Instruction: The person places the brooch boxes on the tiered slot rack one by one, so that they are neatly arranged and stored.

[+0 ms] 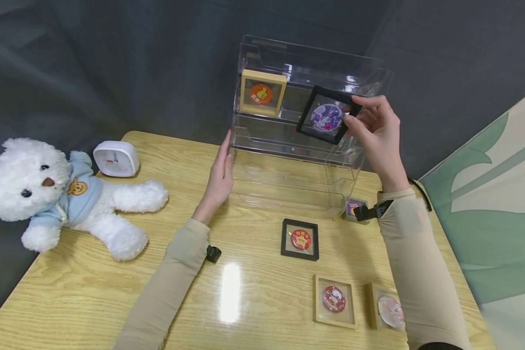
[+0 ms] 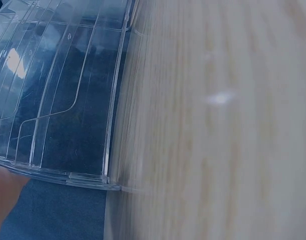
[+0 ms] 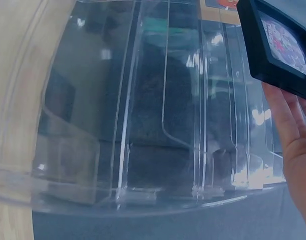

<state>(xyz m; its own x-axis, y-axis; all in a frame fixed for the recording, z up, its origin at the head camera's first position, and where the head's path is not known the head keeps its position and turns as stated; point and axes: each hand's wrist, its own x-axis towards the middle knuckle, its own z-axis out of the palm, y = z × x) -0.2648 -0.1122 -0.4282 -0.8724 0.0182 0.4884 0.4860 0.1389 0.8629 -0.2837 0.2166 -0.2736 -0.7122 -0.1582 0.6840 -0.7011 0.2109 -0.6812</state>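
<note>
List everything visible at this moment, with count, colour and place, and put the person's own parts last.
Display case: 1, clear plastic, stepped shelves, back middle of the table.
Wooden frame with orange badge: 1, on the case's top shelf, left.
Black frame with purple badge: 1, held in front of the case's upper right.
Black frame with red badge: 1, flat on the table before the case.
Wooden frames: 2, near right edge, one with a red badge, one pale and partly hidden by the right sleeve.
Small purple item: 1, at the case's right foot, unclear.
Teddy bear: 1, white, blue shirt, lying left.
Clock: 1, white, behind the bear.
Table: 1, light wood.
Left hand: flat against the case's left side.
Right hand: pinches the black frame.
</note>
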